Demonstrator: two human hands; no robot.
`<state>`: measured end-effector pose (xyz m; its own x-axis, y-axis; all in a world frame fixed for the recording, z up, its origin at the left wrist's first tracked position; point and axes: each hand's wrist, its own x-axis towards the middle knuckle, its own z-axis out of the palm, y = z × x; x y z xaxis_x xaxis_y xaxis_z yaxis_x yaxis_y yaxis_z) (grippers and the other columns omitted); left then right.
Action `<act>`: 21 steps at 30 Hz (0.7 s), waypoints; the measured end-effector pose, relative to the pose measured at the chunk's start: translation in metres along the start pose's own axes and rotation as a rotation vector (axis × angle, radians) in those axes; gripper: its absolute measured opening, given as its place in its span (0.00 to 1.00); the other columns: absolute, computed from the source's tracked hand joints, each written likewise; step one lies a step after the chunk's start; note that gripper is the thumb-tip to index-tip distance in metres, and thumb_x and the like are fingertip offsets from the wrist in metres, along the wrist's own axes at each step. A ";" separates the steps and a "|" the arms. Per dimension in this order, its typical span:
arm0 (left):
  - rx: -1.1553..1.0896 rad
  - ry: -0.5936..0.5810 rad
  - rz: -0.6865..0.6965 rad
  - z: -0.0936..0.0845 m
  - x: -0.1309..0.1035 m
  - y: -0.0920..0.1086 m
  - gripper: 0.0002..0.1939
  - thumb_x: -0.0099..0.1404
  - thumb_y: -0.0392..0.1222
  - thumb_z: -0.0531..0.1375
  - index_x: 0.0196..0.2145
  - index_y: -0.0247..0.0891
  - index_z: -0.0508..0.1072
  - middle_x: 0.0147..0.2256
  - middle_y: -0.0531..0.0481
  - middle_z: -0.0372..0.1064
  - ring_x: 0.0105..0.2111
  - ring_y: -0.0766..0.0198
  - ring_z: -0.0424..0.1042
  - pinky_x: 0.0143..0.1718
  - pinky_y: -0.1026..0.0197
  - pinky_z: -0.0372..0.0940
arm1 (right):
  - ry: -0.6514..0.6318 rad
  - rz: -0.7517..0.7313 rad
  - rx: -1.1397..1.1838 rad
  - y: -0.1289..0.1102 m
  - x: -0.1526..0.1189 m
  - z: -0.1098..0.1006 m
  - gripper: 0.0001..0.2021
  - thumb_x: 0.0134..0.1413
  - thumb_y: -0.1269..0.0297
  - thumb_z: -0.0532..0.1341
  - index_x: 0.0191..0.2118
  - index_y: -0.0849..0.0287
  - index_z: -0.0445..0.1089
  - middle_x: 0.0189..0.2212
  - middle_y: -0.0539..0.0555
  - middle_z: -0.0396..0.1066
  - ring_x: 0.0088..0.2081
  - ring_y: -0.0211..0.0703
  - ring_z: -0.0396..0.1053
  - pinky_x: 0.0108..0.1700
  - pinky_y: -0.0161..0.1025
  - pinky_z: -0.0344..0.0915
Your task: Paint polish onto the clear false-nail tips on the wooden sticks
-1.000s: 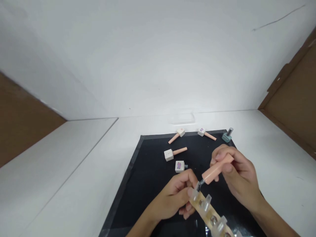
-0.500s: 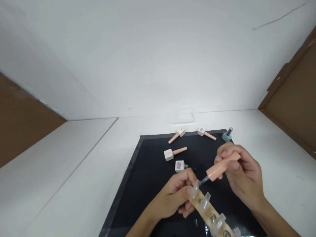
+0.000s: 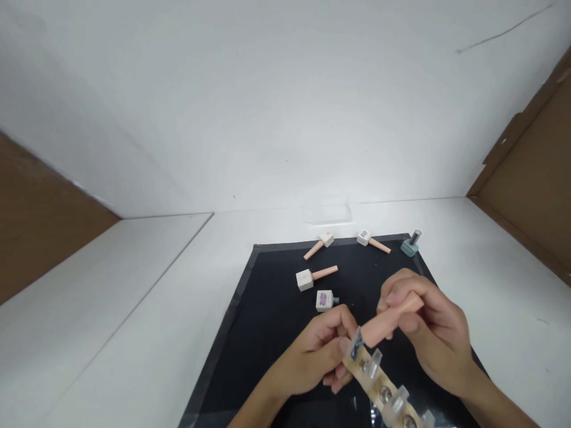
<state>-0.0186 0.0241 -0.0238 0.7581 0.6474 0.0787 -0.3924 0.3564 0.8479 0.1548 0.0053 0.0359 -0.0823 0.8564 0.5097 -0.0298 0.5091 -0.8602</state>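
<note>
My left hand [image 3: 319, 353] pinches the far end of a pale strip [image 3: 377, 385] that carries several clear false nail tips [image 3: 395, 402] and round metal pieces. Between the fingers of my right hand [image 3: 432, 333] is a peach nail polish brush [image 3: 390, 321], held by its cap. Its bristles are at the nail tip [image 3: 355, 343] closest to my left fingers, and a dark smear shows on that tip. An uncapped white polish bottle [image 3: 324, 301] with a purple mark lies on the black mat [image 3: 259, 321] just beyond my left hand.
Farther back on the mat lie white bottles with peach caps: one [image 3: 305, 279] at left, one [image 3: 327, 239] behind it, another [image 3: 364, 238] toward the right. A teal bottle [image 3: 409, 247] stands at the far right corner. Behind the mat is a clear tray [image 3: 329, 214]; brown panels [image 3: 530, 166] flank the sides.
My right hand has moved down and left, bringing the brush onto the nail tip. Dark polish now shows there. My left hand and the strip have hardly shifted.
</note>
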 end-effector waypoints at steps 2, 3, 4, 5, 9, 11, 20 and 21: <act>-0.005 0.000 0.004 0.000 0.000 0.000 0.17 0.62 0.52 0.60 0.28 0.38 0.59 0.15 0.62 0.55 0.11 0.78 0.52 0.11 0.77 0.46 | 0.060 0.023 0.023 0.001 0.001 0.000 0.07 0.61 0.58 0.58 0.36 0.54 0.69 0.29 0.49 0.66 0.23 0.34 0.64 0.24 0.32 0.64; -0.005 -0.001 0.006 0.000 0.000 0.000 0.17 0.63 0.52 0.60 0.28 0.38 0.59 0.15 0.62 0.55 0.11 0.78 0.52 0.11 0.77 0.46 | 0.080 0.032 0.054 0.001 0.001 0.000 0.07 0.61 0.58 0.58 0.36 0.53 0.69 0.30 0.49 0.66 0.23 0.33 0.64 0.24 0.32 0.65; -0.003 0.000 0.008 0.001 0.001 0.000 0.17 0.62 0.52 0.60 0.28 0.38 0.59 0.15 0.62 0.55 0.11 0.79 0.52 0.11 0.77 0.46 | 0.080 0.040 0.086 0.001 0.001 0.001 0.07 0.61 0.57 0.59 0.37 0.53 0.69 0.30 0.49 0.66 0.22 0.33 0.65 0.24 0.32 0.65; 0.003 -0.001 0.009 0.001 0.001 0.001 0.17 0.62 0.52 0.60 0.28 0.38 0.59 0.15 0.62 0.55 0.11 0.78 0.52 0.11 0.77 0.46 | 0.064 0.048 0.104 0.000 0.002 0.001 0.07 0.60 0.57 0.59 0.36 0.53 0.70 0.30 0.49 0.66 0.22 0.33 0.65 0.23 0.32 0.65; 0.032 -0.009 0.011 0.000 0.002 0.002 0.18 0.62 0.53 0.59 0.28 0.38 0.59 0.16 0.61 0.56 0.12 0.78 0.53 0.11 0.77 0.46 | 0.031 0.077 0.043 -0.001 0.005 0.001 0.08 0.59 0.57 0.60 0.35 0.54 0.71 0.28 0.50 0.67 0.22 0.34 0.64 0.22 0.32 0.64; 0.035 -0.007 0.027 0.000 0.001 0.002 0.17 0.63 0.52 0.59 0.28 0.38 0.59 0.16 0.61 0.55 0.12 0.78 0.52 0.11 0.76 0.46 | 0.125 0.083 0.019 0.001 0.006 0.000 0.07 0.60 0.58 0.60 0.34 0.54 0.71 0.28 0.49 0.67 0.22 0.34 0.64 0.23 0.32 0.65; 0.014 0.184 0.212 0.003 0.003 0.002 0.14 0.64 0.51 0.58 0.32 0.38 0.62 0.19 0.60 0.59 0.16 0.76 0.59 0.15 0.76 0.53 | 0.527 0.122 0.119 0.017 0.021 -0.013 0.12 0.53 0.52 0.65 0.34 0.54 0.68 0.23 0.45 0.67 0.19 0.31 0.60 0.20 0.29 0.60; 0.004 0.199 0.233 0.004 0.003 0.003 0.14 0.64 0.51 0.59 0.32 0.39 0.62 0.20 0.60 0.60 0.17 0.75 0.60 0.15 0.75 0.55 | 0.547 0.154 0.113 0.018 0.022 -0.013 0.13 0.52 0.51 0.65 0.34 0.54 0.68 0.21 0.44 0.66 0.17 0.30 0.59 0.18 0.29 0.59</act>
<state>-0.0153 0.0251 -0.0191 0.5310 0.8306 0.1679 -0.5413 0.1800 0.8213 0.1657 0.0346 0.0319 0.4321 0.8551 0.2867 -0.1673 0.3883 -0.9062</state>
